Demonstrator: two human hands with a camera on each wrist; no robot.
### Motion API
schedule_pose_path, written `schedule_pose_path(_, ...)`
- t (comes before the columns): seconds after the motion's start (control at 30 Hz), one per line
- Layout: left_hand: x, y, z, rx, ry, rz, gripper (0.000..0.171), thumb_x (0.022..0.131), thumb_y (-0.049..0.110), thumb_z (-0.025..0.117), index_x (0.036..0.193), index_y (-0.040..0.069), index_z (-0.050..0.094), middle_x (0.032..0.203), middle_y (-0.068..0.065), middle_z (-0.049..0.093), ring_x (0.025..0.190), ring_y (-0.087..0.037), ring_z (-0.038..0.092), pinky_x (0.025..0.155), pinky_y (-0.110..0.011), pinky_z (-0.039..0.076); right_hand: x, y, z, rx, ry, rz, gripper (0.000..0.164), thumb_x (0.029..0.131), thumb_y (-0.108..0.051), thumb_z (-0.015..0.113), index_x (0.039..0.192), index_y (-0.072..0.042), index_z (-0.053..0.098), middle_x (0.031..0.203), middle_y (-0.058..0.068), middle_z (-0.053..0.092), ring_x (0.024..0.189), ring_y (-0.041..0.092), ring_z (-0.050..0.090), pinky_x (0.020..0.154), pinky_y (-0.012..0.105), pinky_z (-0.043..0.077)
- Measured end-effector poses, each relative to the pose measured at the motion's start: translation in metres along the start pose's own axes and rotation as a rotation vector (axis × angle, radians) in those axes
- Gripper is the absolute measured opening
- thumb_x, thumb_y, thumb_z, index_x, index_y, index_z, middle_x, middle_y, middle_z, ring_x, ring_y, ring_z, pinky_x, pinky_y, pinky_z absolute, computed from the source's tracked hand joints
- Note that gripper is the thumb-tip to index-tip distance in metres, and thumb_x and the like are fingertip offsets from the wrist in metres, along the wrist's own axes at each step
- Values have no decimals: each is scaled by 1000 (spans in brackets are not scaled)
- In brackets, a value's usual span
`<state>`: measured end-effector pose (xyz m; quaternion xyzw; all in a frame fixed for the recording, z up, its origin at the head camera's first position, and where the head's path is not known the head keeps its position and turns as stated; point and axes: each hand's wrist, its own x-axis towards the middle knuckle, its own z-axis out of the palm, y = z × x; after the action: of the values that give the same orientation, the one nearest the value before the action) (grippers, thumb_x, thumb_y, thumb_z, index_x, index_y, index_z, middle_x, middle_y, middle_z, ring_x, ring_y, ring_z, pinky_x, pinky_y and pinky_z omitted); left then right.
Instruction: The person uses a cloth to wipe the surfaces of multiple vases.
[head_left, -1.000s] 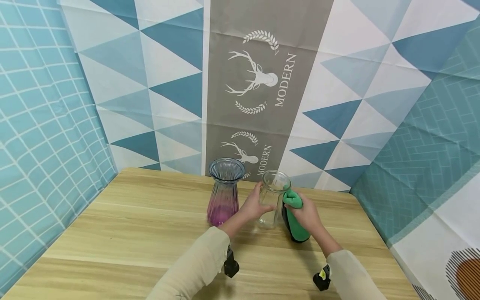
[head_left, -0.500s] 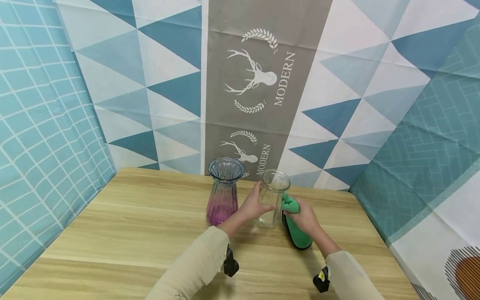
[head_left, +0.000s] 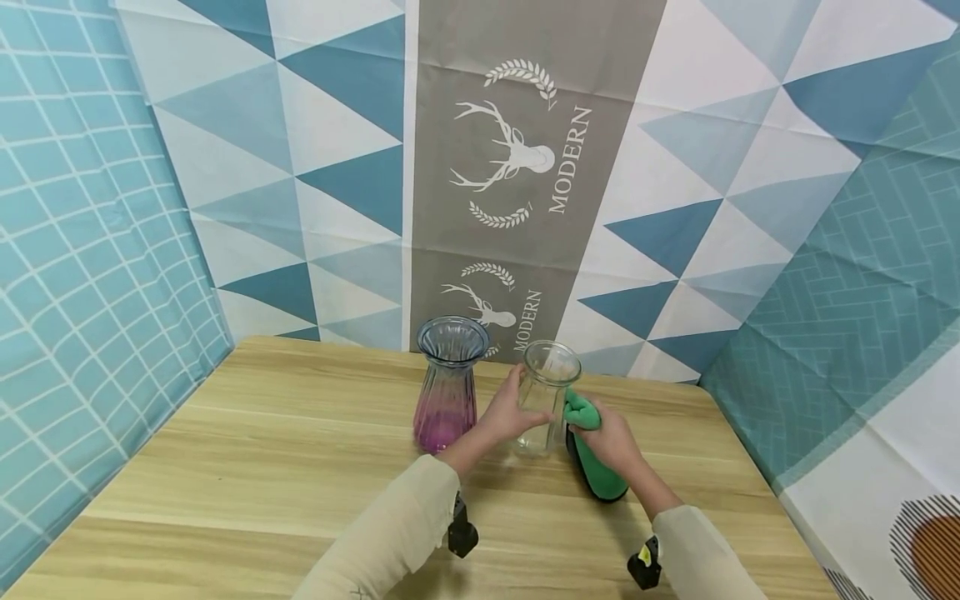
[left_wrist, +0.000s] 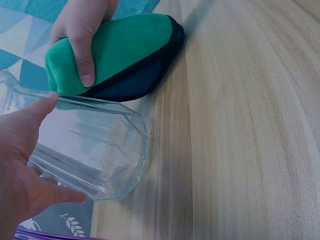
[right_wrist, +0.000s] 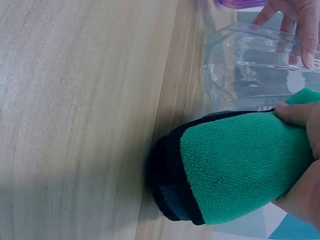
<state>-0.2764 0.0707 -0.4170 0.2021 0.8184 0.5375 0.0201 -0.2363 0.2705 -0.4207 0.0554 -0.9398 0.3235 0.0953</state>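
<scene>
A clear glass vase (head_left: 538,417) with a round rim stands upright on the wooden table. My left hand (head_left: 510,410) grips it from its left side, thumb in front and fingers behind. On the vase's right, my right hand (head_left: 611,433) holds a folded green cloth (right_wrist: 245,160) with dark edging, pinched near its top. The cloth lies against the glass or just beside it, its lower part hanging toward the table. In the left wrist view the thumb presses on the green cloth (left_wrist: 125,47), next to the clear vase (left_wrist: 95,145).
To the left of my left hand stands a ribbed glass vase (head_left: 446,392), bluish at the rim and purple-pink at the base. The wooden table (head_left: 247,467) ends at a patterned curtain (head_left: 345,167) behind. Black wrist cameras (head_left: 462,529) sit below the sleeves.
My right hand and the green cloth have shifted slightly down along the clear vase's right side, the cloth's lower end swinging right. My left hand keeps its grip and both vases stay put.
</scene>
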Motion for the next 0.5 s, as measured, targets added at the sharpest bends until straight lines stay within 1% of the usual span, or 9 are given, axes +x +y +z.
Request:
schedule_pose_path(0.2, 0, 2, 2, 17, 5, -34, 96, 77, 31, 76, 148, 6, 17, 148, -21, 32, 136, -36, 32, 112, -49, 31, 2, -7, -8, 23, 36, 22, 50, 87, -19, 66, 132, -8, 49, 126, 20, 58, 114, 39, 55, 90, 55, 47)
schedule_pose_path(0.4, -1, 3, 1, 16, 8, -8, 94, 77, 29, 76, 147, 3, 18, 147, -23, 33, 136, -37, 33, 111, -49, 31, 7, -13, -10, 55, 90, -6, 57, 85, -18, 68, 137, -10, 46, 132, 19, 54, 118, 39, 53, 93, 56, 46)
schedule_pose_path(0.5, -1, 4, 1, 18, 12, 1, 94, 77, 28, 77, 146, 2, 19, 146, -24, 34, 135, -38, 33, 111, -49, 32, 7, -13, -9, 60, 99, -26, 56, 84, -16, 69, 136, -9, 48, 131, 20, 55, 118, 39, 53, 93, 56, 45)
